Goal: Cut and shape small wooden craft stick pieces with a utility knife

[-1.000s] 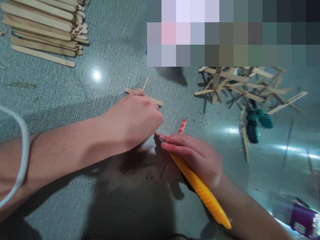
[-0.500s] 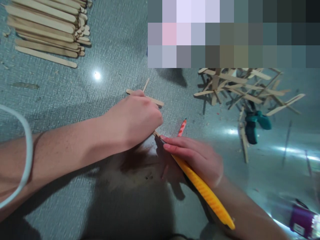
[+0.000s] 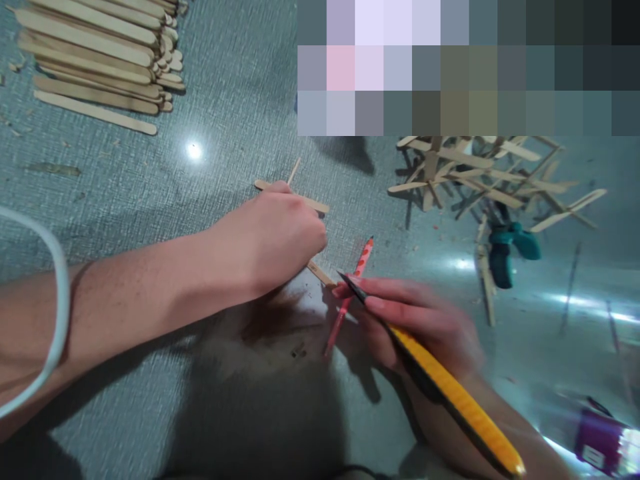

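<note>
Knife [image 3: 453, 383], yellow-and-black, slim, metal-bladed, has drawn back, gripped in the right hand [image 3: 430, 317], baring the near end of the pale flat wooden stick [image 3: 321, 273] held at centre by the left hand [image 3: 280, 233].

A yellow-and-black knife [image 3: 450, 387] is slanting through the right hand [image 3: 425, 323], its dark, pointed blade aiming up and left, near the end of a flat wooden stick [image 3: 320, 273]. That stick is jutting from under the left hand [image 3: 280, 230]. Another pale stick [image 3: 315, 203] is lying crosswise at its knuckles, both rounded ends showing, while a thin sliver [image 3: 295, 171] is poking out above.
</note>
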`<state>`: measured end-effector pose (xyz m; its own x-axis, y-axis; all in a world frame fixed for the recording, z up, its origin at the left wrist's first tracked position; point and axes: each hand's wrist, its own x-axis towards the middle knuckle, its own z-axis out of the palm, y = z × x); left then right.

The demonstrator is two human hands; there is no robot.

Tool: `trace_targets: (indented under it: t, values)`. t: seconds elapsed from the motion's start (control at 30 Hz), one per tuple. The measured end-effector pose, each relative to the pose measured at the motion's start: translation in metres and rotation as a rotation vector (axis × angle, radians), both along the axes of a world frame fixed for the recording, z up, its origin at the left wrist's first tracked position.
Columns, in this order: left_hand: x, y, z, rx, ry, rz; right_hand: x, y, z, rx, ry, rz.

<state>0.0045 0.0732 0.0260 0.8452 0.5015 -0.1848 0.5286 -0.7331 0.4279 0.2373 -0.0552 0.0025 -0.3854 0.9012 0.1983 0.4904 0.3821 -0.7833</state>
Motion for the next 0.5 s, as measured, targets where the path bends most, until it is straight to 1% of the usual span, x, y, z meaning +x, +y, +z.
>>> trace_targets:
  t: [0.07, 0.13, 0.17, 0.3, 0.4, 0.5]
  values:
    - [-0.001, 0.0, 0.0, -0.004, 0.01, 0.001, -0.005, 0.0, 0.001, 0.054, 0.004, -0.038]
    - [-0.001, 0.0, 0.0, -0.01, 0.038, 0.001, -0.012, 0.006, 0.0, 0.117, 0.009, -0.113]
    - [-0.001, 0.0, 0.0, -0.015, 0.056, -0.001, -0.015, 0.009, 0.0, 0.13, 0.003, -0.107]
    - [0.0, -0.001, 0.0, -0.001, 0.058, -0.015, -0.021, 0.022, -0.005, 0.14, 0.014, -0.006]
    - [0.001, 0.0, 0.0, -0.006, 0.054, -0.009, -0.019, 0.025, -0.009, 0.143, 0.046, 0.018]
    - [0.002, 0.001, 0.001, -0.027, 0.072, 0.004, -0.017, 0.025, -0.01, 0.13, 0.027, 0.023]
